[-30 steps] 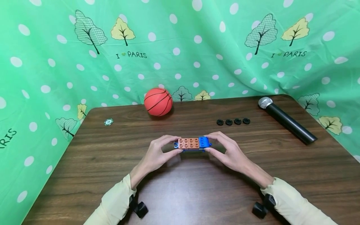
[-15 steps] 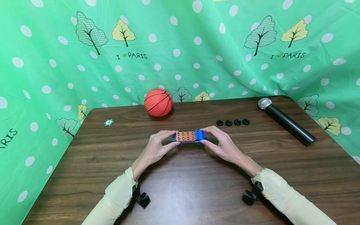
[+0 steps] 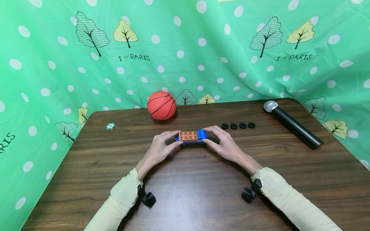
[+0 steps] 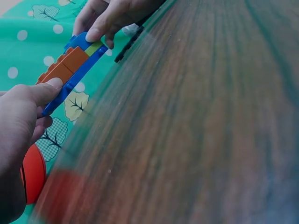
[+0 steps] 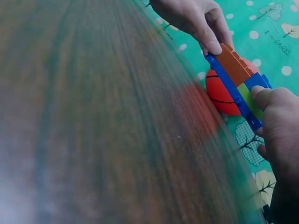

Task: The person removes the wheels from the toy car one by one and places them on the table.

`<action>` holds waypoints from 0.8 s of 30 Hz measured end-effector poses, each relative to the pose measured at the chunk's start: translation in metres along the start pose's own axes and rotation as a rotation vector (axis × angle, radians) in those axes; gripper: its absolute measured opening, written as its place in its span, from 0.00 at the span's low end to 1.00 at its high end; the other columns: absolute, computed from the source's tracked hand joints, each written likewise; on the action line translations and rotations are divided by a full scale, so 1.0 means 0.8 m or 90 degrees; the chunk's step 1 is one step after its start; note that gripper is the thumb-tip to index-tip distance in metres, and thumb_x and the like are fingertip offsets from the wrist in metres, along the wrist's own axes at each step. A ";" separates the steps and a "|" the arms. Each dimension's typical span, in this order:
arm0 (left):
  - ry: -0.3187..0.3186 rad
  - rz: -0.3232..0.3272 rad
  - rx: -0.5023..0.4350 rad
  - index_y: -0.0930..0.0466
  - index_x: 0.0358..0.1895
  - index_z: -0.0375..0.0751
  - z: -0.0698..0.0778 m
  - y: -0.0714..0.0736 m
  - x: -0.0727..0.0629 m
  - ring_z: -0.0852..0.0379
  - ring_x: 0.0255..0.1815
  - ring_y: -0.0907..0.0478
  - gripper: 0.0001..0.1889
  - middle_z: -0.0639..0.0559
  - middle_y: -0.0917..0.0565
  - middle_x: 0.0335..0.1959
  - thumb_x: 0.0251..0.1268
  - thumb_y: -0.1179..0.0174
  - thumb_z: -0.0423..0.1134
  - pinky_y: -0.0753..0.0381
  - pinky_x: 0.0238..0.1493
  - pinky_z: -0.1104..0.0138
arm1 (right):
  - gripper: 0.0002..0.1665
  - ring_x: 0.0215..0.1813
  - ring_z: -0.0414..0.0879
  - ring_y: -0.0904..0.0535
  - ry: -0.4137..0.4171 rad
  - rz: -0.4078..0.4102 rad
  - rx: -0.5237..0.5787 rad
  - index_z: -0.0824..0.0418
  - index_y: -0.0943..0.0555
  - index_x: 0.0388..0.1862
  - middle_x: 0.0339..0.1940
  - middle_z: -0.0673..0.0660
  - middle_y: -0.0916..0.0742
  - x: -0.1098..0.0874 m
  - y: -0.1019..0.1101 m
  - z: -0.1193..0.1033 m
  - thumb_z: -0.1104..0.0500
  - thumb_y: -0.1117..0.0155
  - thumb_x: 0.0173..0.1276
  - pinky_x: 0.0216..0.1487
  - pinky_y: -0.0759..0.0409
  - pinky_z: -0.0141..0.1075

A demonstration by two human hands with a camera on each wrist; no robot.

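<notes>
Both hands hold a toy-brick train car (image 3: 188, 136) level between them over the middle of the table. It has a blue base (image 5: 227, 84), two orange bricks (image 4: 66, 65) in a row, and a blue rounded brick (image 3: 202, 134) over a green one (image 5: 247, 95) at the right end. My left hand (image 3: 158, 148) pinches the orange end, thumb on the near side. At the blue end, my right hand (image 3: 226, 147) pinches with its thumb over the green and blue bricks. The far-side fingers are partly hidden behind the car in the wrist views.
Several small black wheels (image 3: 238, 125) lie in a row beyond the right hand. A black microphone (image 3: 292, 123) lies at the back right, a red basketball (image 3: 162, 106) at the back. A poker chip (image 3: 110, 126) is on the left. A green polka-dot curtain (image 3: 185, 48) hangs behind the table (image 3: 185, 195).
Both hands have carried the car away from the body and slightly left. Their grip on it looks the same; the wheels, ball, chip and microphone stay put.
</notes>
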State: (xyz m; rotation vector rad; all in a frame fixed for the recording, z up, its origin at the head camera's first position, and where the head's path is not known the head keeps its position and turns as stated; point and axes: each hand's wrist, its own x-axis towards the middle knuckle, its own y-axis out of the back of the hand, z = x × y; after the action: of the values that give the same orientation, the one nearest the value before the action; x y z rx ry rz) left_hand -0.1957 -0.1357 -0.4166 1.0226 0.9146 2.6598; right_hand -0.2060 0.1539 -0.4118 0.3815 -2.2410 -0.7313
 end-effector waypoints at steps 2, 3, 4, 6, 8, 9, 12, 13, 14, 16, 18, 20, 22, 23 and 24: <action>0.004 0.000 0.002 0.14 0.58 0.34 -0.001 0.000 0.001 0.50 0.54 0.16 0.21 0.43 0.12 0.52 0.63 0.26 0.36 0.17 0.55 0.55 | 0.24 0.54 0.50 0.18 -0.007 -0.001 -0.001 0.63 0.20 0.63 0.57 0.57 0.16 0.001 -0.001 0.001 0.67 0.28 0.69 0.52 0.18 0.51; 0.005 0.000 0.004 0.14 0.58 0.34 -0.001 0.000 0.001 0.49 0.54 0.16 0.21 0.43 0.12 0.52 0.63 0.26 0.36 0.17 0.55 0.55 | 0.24 0.54 0.50 0.18 -0.013 -0.003 -0.001 0.63 0.20 0.63 0.57 0.58 0.16 0.002 -0.001 0.001 0.66 0.28 0.69 0.53 0.18 0.51; 0.006 0.001 0.005 0.14 0.58 0.33 -0.001 -0.001 0.002 0.49 0.54 0.16 0.21 0.43 0.12 0.52 0.64 0.26 0.36 0.17 0.55 0.55 | 0.24 0.55 0.50 0.18 -0.019 -0.005 -0.001 0.63 0.20 0.63 0.57 0.58 0.16 0.003 -0.002 0.001 0.65 0.28 0.70 0.53 0.18 0.51; 0.012 -0.001 0.007 0.14 0.58 0.33 -0.002 -0.001 0.003 0.49 0.55 0.16 0.20 0.43 0.12 0.52 0.64 0.26 0.36 0.17 0.56 0.55 | 0.24 0.55 0.51 0.18 -0.027 -0.008 -0.002 0.63 0.21 0.64 0.57 0.58 0.16 0.004 -0.002 0.002 0.65 0.28 0.70 0.54 0.18 0.51; 0.020 -0.005 0.009 0.14 0.58 0.33 -0.003 -0.001 0.004 0.49 0.55 0.16 0.21 0.43 0.12 0.53 0.65 0.26 0.36 0.18 0.56 0.55 | 0.24 0.55 0.51 0.18 -0.033 -0.011 -0.004 0.63 0.21 0.64 0.57 0.58 0.16 0.005 -0.003 0.004 0.64 0.28 0.70 0.54 0.18 0.50; 0.026 -0.009 0.009 0.15 0.59 0.33 -0.003 -0.001 0.004 0.49 0.56 0.16 0.21 0.43 0.12 0.53 0.65 0.27 0.37 0.18 0.56 0.55 | 0.24 0.55 0.51 0.18 -0.034 -0.012 -0.004 0.63 0.21 0.64 0.57 0.58 0.16 0.006 -0.003 0.004 0.64 0.28 0.70 0.54 0.18 0.50; 0.044 -0.020 0.006 0.15 0.60 0.34 -0.005 0.000 0.005 0.49 0.57 0.16 0.21 0.43 0.13 0.54 0.66 0.27 0.37 0.18 0.57 0.55 | 0.24 0.55 0.52 0.18 -0.036 -0.014 -0.003 0.64 0.21 0.64 0.57 0.58 0.16 0.007 -0.004 0.007 0.65 0.28 0.71 0.53 0.18 0.50; 0.049 -0.023 0.006 0.15 0.60 0.34 -0.005 -0.001 0.006 0.49 0.57 0.17 0.21 0.43 0.13 0.55 0.66 0.27 0.37 0.18 0.58 0.55 | 0.24 0.55 0.51 0.18 -0.039 -0.016 -0.002 0.63 0.21 0.64 0.56 0.58 0.16 0.008 -0.004 0.007 0.64 0.29 0.71 0.53 0.18 0.50; 0.054 -0.026 0.006 0.15 0.60 0.34 -0.006 -0.001 0.006 0.49 0.57 0.17 0.21 0.42 0.13 0.55 0.66 0.28 0.38 0.18 0.58 0.55 | 0.24 0.55 0.52 0.18 -0.041 -0.018 -0.001 0.63 0.21 0.64 0.56 0.58 0.16 0.009 -0.004 0.008 0.64 0.29 0.71 0.53 0.18 0.50; 0.062 -0.033 0.010 0.16 0.61 0.34 -0.007 -0.001 0.008 0.49 0.58 0.17 0.21 0.42 0.14 0.56 0.67 0.28 0.38 0.19 0.58 0.55 | 0.24 0.54 0.52 0.18 -0.042 -0.022 0.000 0.64 0.21 0.64 0.56 0.59 0.16 0.010 -0.004 0.009 0.64 0.29 0.72 0.52 0.18 0.50; 0.072 -0.042 0.018 0.16 0.62 0.35 -0.007 -0.001 0.009 0.49 0.59 0.18 0.21 0.42 0.14 0.57 0.68 0.29 0.39 0.19 0.60 0.54 | 0.23 0.54 0.53 0.18 -0.043 -0.024 -0.002 0.64 0.21 0.64 0.55 0.59 0.16 0.011 -0.004 0.011 0.64 0.29 0.72 0.52 0.18 0.51; 0.084 -0.051 0.025 0.16 0.62 0.36 -0.008 -0.001 0.010 0.49 0.60 0.18 0.22 0.43 0.14 0.57 0.69 0.29 0.40 0.20 0.61 0.54 | 0.23 0.54 0.53 0.17 -0.042 -0.024 -0.006 0.64 0.21 0.64 0.55 0.60 0.16 0.012 -0.005 0.013 0.64 0.29 0.71 0.52 0.18 0.51; 0.096 -0.060 0.031 0.17 0.63 0.36 -0.008 -0.001 0.011 0.49 0.61 0.18 0.22 0.43 0.14 0.58 0.69 0.29 0.41 0.21 0.62 0.54 | 0.23 0.54 0.53 0.17 -0.045 -0.027 -0.014 0.64 0.20 0.64 0.55 0.60 0.16 0.013 -0.006 0.014 0.63 0.29 0.72 0.52 0.18 0.52; 0.102 -0.063 0.034 0.17 0.63 0.36 -0.008 -0.001 0.012 0.49 0.61 0.19 0.22 0.43 0.15 0.58 0.69 0.30 0.41 0.21 0.62 0.53 | 0.23 0.54 0.53 0.17 -0.048 -0.030 -0.017 0.64 0.21 0.64 0.55 0.60 0.16 0.014 -0.006 0.015 0.63 0.29 0.72 0.52 0.18 0.52; 0.108 -0.066 0.037 0.17 0.63 0.36 -0.008 -0.001 0.012 0.48 0.61 0.19 0.23 0.43 0.15 0.58 0.69 0.30 0.41 0.21 0.62 0.53 | 0.23 0.55 0.54 0.17 -0.050 -0.033 -0.020 0.64 0.21 0.64 0.55 0.60 0.16 0.014 -0.007 0.016 0.63 0.29 0.72 0.52 0.18 0.52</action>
State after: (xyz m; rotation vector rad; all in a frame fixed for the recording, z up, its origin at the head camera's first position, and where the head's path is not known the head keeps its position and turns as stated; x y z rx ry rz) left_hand -0.2072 -0.1348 -0.4156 0.7469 1.0518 2.6792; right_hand -0.2225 0.1493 -0.4157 0.4027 -2.2978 -0.8199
